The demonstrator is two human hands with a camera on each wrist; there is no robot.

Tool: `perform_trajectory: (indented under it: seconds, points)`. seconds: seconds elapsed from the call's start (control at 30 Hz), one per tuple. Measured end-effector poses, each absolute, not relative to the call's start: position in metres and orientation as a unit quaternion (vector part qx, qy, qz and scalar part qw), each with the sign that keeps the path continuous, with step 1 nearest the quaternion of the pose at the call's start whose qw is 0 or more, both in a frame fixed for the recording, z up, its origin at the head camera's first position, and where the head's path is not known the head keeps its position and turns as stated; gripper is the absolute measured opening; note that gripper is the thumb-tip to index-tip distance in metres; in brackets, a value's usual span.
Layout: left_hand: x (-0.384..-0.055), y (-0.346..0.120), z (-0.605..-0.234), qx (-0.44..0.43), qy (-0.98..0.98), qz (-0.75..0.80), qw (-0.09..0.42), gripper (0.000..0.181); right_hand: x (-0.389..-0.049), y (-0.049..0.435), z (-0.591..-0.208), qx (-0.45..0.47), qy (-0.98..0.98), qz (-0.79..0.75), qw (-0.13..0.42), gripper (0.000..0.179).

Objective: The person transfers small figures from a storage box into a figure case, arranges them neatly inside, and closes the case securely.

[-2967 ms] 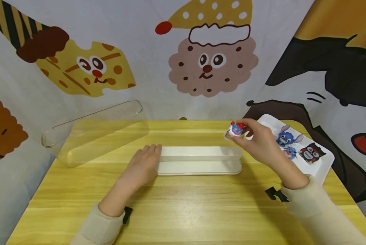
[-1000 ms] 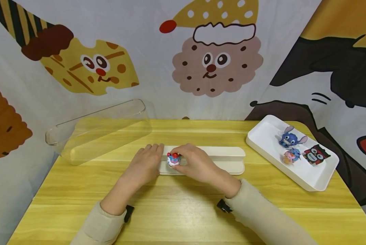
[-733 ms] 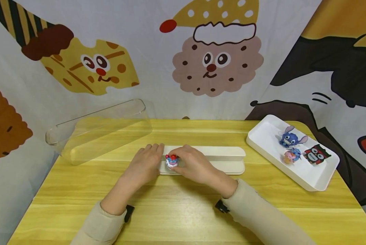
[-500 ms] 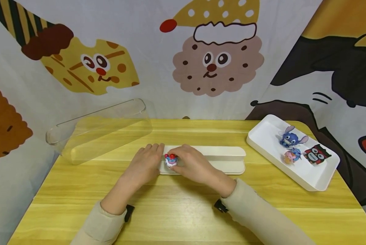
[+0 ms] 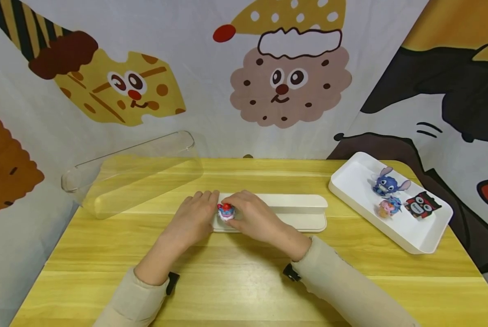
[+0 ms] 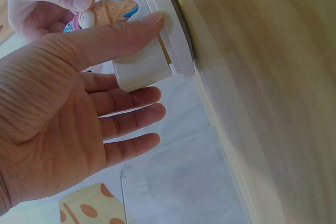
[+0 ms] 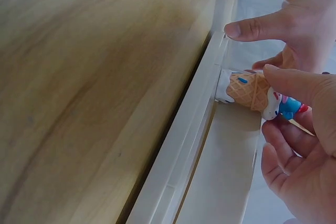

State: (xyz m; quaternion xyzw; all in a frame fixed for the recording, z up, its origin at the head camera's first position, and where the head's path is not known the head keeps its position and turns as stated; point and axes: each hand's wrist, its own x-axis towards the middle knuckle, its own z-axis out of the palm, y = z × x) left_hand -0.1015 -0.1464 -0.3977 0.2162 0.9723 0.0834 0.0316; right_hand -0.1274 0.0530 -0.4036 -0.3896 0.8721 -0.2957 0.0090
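My right hand pinches a small ice-cream-cone figurine between thumb and fingers. In the right wrist view this figurine has a waffle-patterned cone, a white foot and a blue-and-red top. Its foot meets the lower step of a long white two-step display base, at the left end. My left hand holds that end of the base. In the left wrist view the thumb lies along the front, and the other fingers reach behind the raised step.
A clear plastic cover lies at the back left. At right, a white tray bears a blue big-eared figurine, a smaller blue-and-pink figurine and a flat owl piece. A printed cloth hangs behind the table.
My right hand has carried the cone figurine from beside the tray to the base's left end, then edged it slightly further left. The left hand has stayed on the base.
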Motion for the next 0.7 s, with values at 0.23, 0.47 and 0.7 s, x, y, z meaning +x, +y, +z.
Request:
perform_trajectory:
  seconds: [0.23, 0.47, 0.7]
  points:
    - [-0.102, -0.147, -0.398, 0.213, 0.973, 0.085, 0.037, 0.08, -0.127, 0.053, -0.402, -0.4, 0.878, -0.264, -0.005, 0.047]
    - [-0.102, -0.146, -0.399, 0.216, 0.972, 0.083, 0.029, 0.08, -0.123, 0.06, -0.395, -0.407, 0.881, -0.238, -0.035, 0.057]
    - [-0.102, -0.146, -0.399, 0.214, 0.973, 0.084, 0.031, 0.081, -0.122, 0.08, -0.372, -0.379, 0.891, -0.244, -0.055, 0.054]
